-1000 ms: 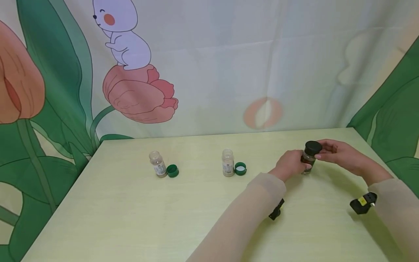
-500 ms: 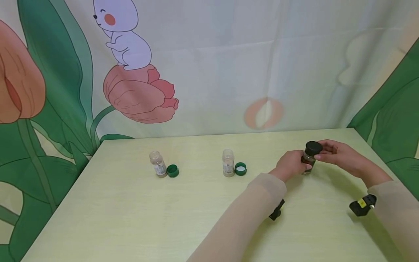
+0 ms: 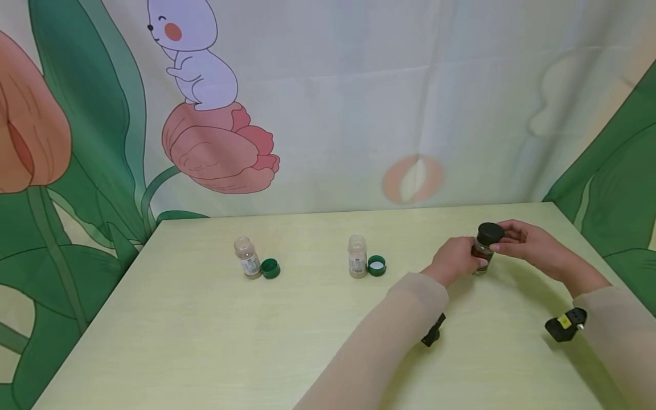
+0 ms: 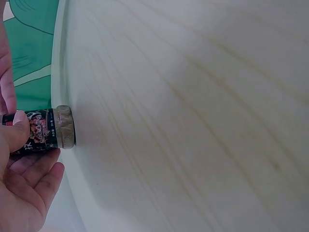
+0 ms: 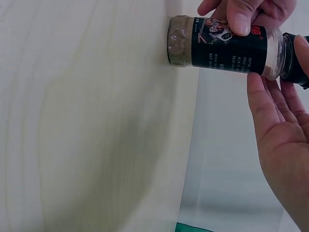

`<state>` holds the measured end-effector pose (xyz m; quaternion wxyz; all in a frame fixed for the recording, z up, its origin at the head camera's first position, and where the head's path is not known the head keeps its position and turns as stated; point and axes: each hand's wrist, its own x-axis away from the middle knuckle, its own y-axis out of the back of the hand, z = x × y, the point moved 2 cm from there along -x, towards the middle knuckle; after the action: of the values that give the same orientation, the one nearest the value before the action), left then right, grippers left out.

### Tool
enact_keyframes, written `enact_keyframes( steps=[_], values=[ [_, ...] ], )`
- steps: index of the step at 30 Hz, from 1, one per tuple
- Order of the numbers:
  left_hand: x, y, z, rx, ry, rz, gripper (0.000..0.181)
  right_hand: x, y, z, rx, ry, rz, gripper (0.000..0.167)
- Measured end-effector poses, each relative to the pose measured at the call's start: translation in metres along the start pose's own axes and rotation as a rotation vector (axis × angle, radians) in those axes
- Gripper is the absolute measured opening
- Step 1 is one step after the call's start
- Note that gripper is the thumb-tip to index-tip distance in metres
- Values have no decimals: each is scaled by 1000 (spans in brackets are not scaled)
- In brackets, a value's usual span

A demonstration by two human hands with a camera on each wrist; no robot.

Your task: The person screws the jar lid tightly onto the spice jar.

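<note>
A clear bottle with a black label (image 5: 229, 46) and a black cap (image 3: 490, 233) stands upright at the right of the table. The left hand (image 3: 456, 259) grips its body, thumb across the label (image 4: 41, 129) in the left wrist view. The right hand (image 3: 535, 249) holds the black cap between thumb and fingers; in the right wrist view the cap (image 5: 291, 58) sits at the bottle's neck, partly hidden by that hand (image 5: 285, 140).
Two uncapped clear bottles stand on the table (image 3: 205, 341), one at the left (image 3: 249, 261) and one in the middle (image 3: 357, 259). Beside each lies a green cap, the left one (image 3: 270, 268) and the middle one (image 3: 376, 266). A printed curtain (image 3: 328, 125) hangs behind.
The right hand and its wrist have shifted slightly left around the black cap. The left hand keeps its grip on the bottle, and the other bottles and caps have not moved.
</note>
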<state>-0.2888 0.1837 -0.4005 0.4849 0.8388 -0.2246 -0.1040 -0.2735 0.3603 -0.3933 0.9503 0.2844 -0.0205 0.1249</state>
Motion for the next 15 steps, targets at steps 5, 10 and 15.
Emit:
enact_keyframes(
  steps=[5,10,15],
  values=[
    [0,0,0,-2,-1,-1,21,0,0,1,1,2,-8,55],
    [0,1,-1,3,-1,-3,19,0,-1,2,-23,13,-2,55],
    [1,0,-1,2,0,0,19,2,2,1,-15,28,41,62]
  ],
)
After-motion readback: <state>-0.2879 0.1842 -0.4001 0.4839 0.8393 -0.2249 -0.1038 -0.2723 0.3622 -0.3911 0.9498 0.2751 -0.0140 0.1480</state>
